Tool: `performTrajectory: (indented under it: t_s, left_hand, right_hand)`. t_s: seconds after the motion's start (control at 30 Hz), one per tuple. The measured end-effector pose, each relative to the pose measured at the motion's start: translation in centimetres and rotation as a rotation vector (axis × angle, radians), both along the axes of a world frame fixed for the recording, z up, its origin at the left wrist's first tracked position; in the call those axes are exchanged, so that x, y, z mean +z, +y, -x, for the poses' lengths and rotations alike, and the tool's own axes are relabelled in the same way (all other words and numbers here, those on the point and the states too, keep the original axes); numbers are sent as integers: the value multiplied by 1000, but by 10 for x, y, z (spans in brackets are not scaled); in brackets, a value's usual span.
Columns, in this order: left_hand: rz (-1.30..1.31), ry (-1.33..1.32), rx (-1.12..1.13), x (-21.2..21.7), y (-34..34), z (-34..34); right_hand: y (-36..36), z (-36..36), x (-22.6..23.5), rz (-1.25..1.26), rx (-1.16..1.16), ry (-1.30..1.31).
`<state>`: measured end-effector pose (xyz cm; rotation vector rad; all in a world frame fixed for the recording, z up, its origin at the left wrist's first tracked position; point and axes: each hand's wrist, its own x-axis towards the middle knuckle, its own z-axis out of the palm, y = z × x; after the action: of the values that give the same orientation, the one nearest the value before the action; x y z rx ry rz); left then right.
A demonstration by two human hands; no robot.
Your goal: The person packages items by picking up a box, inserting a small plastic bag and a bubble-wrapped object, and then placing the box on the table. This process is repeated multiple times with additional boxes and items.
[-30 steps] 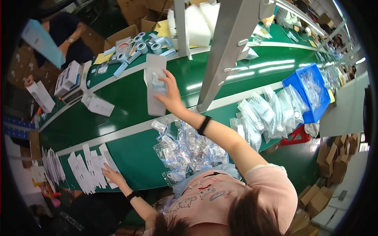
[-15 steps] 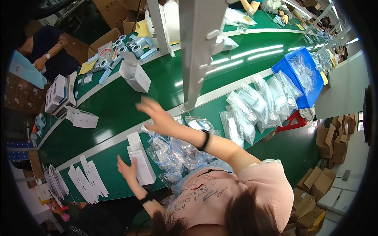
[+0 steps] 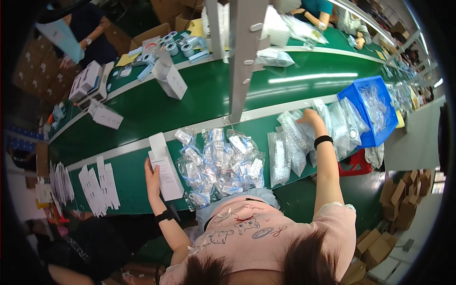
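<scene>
My left hand (image 3: pixel 152 179) is at the left side of a white carton (image 3: pixel 167 176) with its flap open, lying on the green bench. Its thumb lies over the carton's face and the fingers run along its edge. To the right, my right hand (image 3: pixel 311 117) reaches into a row of clear bubble-wrap bags (image 3: pixel 290 127), fingers bent down onto one of them; the fingertips are partly hidden. Between my hands is a heap of small clear bags (image 3: pixel 219 159) with white and blue contents.
Flat white cartons (image 3: pixel 98 185) lie at the left. A blue bin (image 3: pixel 385 124) holds clear bags at the right. A metal post (image 3: pixel 241 71) rises at the bench's far edge. Beyond it, open white boxes (image 3: pixel 176 84) stand on the green belt. Other people work across it.
My right hand has swung from above the belt to the bubble-wrap bags at the right. My left hand has closed in on the white carton. The view has shifted slightly.
</scene>
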<state>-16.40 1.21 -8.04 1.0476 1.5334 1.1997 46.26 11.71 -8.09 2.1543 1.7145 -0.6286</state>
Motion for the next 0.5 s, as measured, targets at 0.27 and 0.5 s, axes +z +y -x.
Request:
performTrajectory:
  t_s: [0.27,0.5]
  left_hand:
    - [-270,-102,-5,84,-5,-48]
    - [-305,362,-270,97,10,-85]
  right_hand:
    - [0,-24,-23,-157,-230,350]
    - [-3,-7,3,-140,-232,343]
